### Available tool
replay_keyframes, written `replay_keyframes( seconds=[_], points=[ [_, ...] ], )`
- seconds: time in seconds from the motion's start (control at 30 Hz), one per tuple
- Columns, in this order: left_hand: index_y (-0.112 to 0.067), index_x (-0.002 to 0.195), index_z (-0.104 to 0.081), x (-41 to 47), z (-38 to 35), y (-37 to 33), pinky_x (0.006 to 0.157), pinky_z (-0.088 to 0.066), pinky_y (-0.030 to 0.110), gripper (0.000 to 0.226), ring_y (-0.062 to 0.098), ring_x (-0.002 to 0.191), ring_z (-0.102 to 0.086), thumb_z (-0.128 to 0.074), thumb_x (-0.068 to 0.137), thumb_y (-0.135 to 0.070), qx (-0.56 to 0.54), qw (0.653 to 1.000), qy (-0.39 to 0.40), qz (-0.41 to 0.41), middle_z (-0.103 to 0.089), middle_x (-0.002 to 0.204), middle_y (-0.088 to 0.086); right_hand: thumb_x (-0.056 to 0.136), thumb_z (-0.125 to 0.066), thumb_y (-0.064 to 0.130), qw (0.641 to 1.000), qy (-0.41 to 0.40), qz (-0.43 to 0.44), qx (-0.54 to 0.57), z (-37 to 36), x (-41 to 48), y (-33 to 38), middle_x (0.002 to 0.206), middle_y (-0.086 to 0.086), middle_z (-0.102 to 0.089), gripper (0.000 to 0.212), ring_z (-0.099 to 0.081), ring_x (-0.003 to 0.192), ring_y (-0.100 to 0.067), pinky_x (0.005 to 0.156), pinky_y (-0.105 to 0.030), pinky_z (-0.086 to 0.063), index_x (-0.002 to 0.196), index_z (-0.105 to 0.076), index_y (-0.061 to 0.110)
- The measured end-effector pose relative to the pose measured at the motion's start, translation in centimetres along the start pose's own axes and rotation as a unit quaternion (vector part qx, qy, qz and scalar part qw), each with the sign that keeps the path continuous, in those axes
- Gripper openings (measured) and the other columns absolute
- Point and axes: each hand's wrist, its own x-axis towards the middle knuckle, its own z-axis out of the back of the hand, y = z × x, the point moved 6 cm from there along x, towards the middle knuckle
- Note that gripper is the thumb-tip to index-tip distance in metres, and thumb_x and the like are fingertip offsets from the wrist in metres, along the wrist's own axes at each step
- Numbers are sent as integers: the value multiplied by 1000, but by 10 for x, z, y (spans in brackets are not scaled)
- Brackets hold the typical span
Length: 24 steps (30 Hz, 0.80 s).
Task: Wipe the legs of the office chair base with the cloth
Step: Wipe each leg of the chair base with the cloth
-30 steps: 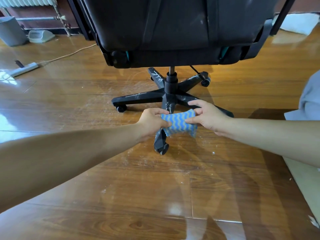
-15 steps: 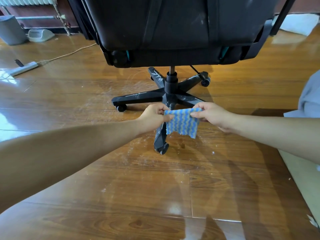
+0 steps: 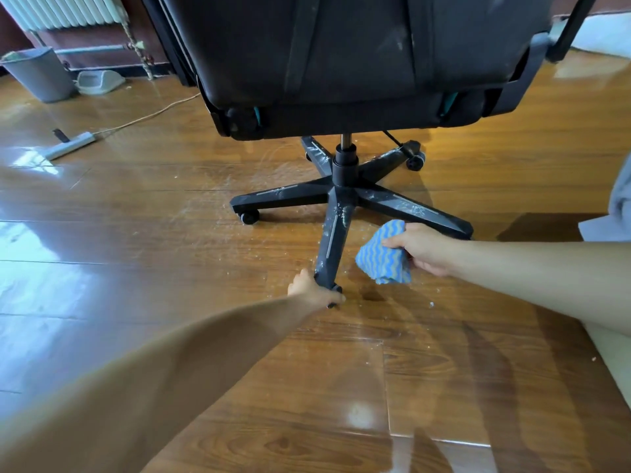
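Observation:
A black office chair stands on a wooden floor, its five-legged base (image 3: 345, 194) streaked with white dust. The nearest leg (image 3: 332, 240) points toward me. My left hand (image 3: 316, 291) grips the caster end of that leg, fingers curled round it. My right hand (image 3: 421, 247) holds a bunched blue cloth (image 3: 384, 256) with wavy stripes, in the air just right of the nearest leg and not touching it. The other legs spread left, right and back under the seat.
White dust specks lie on the floor around the base. A grey bin (image 3: 37, 73), a pale dustpan (image 3: 99, 81), a power strip (image 3: 70, 145) with a cord and a radiator (image 3: 61, 10) are at the back left. Grey fabric (image 3: 619, 199) shows at the right edge.
My left hand let go of the cloth and dropped to grip the end of the nearest leg. My right hand bunched the cloth and moved it to the right of the leg.

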Motion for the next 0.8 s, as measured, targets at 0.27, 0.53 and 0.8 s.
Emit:
replay_keyframes(
  seconds=[0.27,0.53,0.8],
  points=[
    [-18,113,-62,9,-12,8,84,-61,40,52,26,100,-69,-84,77,-48,-18,981,-192,24,-70,106,1,96,-67,18,997,-17,7,-75,-9,-2,-6,119,-8,-70,35,-69,106,-25,98,-48,-55,129,-58,11],
    [-17,112,-58,3,-7,4,91,-61,45,49,26,105,-67,-82,81,-48,68,978,-196,0,-68,108,1,97,-68,19,994,-22,16,-106,-1,-16,-4,116,-6,-71,29,-71,103,-24,96,-47,-57,124,-59,14],
    [-17,114,-61,-21,-30,17,92,-58,38,47,24,110,-62,-77,85,-50,129,975,-181,0,-68,113,-1,95,-71,19,986,-26,56,-155,-7,-23,6,112,-1,-71,28,-69,95,-14,72,-27,-54,121,-61,16]
  ],
)
